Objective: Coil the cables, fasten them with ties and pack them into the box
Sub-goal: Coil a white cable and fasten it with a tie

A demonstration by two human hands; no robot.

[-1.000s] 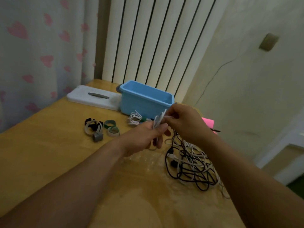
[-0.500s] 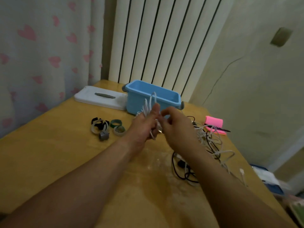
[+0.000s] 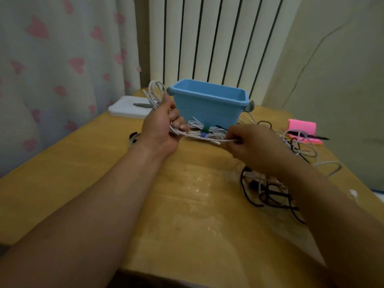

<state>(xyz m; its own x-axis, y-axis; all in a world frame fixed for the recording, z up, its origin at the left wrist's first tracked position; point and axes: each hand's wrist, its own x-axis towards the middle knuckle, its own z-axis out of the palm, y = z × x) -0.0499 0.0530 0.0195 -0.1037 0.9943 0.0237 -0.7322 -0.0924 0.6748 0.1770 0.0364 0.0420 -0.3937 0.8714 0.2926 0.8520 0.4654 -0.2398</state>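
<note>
The hands sat close together at the coil half a second ago; now the right hand (image 3: 253,146) has drawn away to the right and pulled the last stretch of the white cable (image 3: 154,93) into a nearly straight line between the two hands. The left hand (image 3: 162,127) keeps its grip closed around the gathered loops, which stand up above its knuckles just in front of the left corner of the blue box (image 3: 207,107). The right hand's grip is a narrow pinch on the free end, with the plug poking out just beside the fingertips. So this cable is held in the air above the surface (image 3: 187,204), not yet tied and not yet in the box. With only that short tail loose, the coiling looks close to done; it probably needs one more wrap and then a tie. The spare ties (image 3: 133,138) lie on the left, mostly hidden behind the left forearm. Two tied bundles (image 3: 204,130) rest against the front of the box, and a tangle of black and white cables (image 3: 272,194) waits under the right forearm.
</note>
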